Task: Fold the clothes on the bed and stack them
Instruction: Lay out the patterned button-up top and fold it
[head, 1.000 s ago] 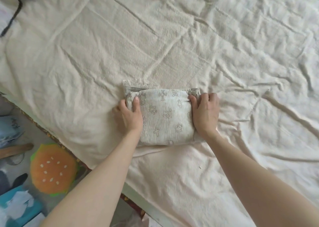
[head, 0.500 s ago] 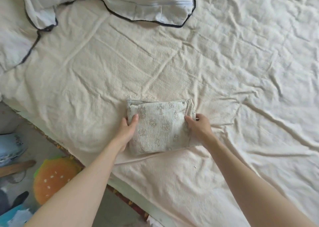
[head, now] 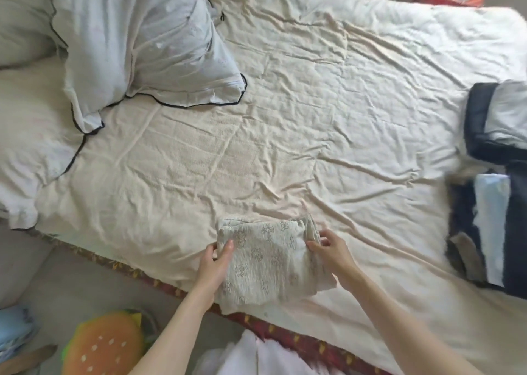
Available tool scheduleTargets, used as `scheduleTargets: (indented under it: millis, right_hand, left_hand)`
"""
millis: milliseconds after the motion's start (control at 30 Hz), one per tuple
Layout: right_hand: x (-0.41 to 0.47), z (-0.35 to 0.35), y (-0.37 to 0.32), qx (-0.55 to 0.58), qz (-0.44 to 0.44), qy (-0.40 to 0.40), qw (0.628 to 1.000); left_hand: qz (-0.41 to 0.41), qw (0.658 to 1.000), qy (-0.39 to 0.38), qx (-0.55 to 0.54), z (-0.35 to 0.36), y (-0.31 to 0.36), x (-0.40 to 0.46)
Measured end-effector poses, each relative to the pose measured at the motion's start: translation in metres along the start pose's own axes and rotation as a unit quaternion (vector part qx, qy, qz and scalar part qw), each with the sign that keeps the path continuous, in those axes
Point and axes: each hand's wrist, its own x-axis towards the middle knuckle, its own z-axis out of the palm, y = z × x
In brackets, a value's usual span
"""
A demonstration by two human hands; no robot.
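From the head view, the folded patterned garment point(head: 265, 260) lies near the bed's point(head: 285, 135) near edge; the left hand point(head: 214, 266) pinches its left side, while the right hand point(head: 332, 250) curls round its right side. To lift it well, I'd grip both sides evenly so the folds hold, then carry it level to the dark stack point(head: 490, 203) at far right.

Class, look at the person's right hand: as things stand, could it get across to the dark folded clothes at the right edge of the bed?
Probably yes. Only bare, wrinkled sheet lies between the right hand and the dark folded clothes, but that hand is gripping the patterned folded garment, so it would carry that along or let go first.
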Motion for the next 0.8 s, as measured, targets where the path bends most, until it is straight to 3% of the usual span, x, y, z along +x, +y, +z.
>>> scheduleTargets:
  millis: [267, 500, 633, 800]
  right_hand:
    - [-0.139, -0.097, 0.093, 0.115, -0.031, 0.095, 0.988]
    - [-0.237, -0.217, 0.17, 0.213, -0.082, 0.166, 0.959]
    - [-0.287, -0.288, 0.248, 0.256, -0.068, 0.187, 0.946]
    - [-0.337, -0.404, 0.344, 0.279, -0.041, 0.249, 0.927]
  left_hand:
    - [0.078, 0.992, -0.098, 0.024, 0.063, -0.015, -0.132]
    - [0.162, 0.964, -0.192, 0.082, 0.156, -0.015, -0.26]
    - [0.176, 0.955, -0.22, 0.096, 0.234, -0.042, -0.324]
    - [0.178, 0.939, -0.26, 0.137, 0.385, -0.065, -0.396]
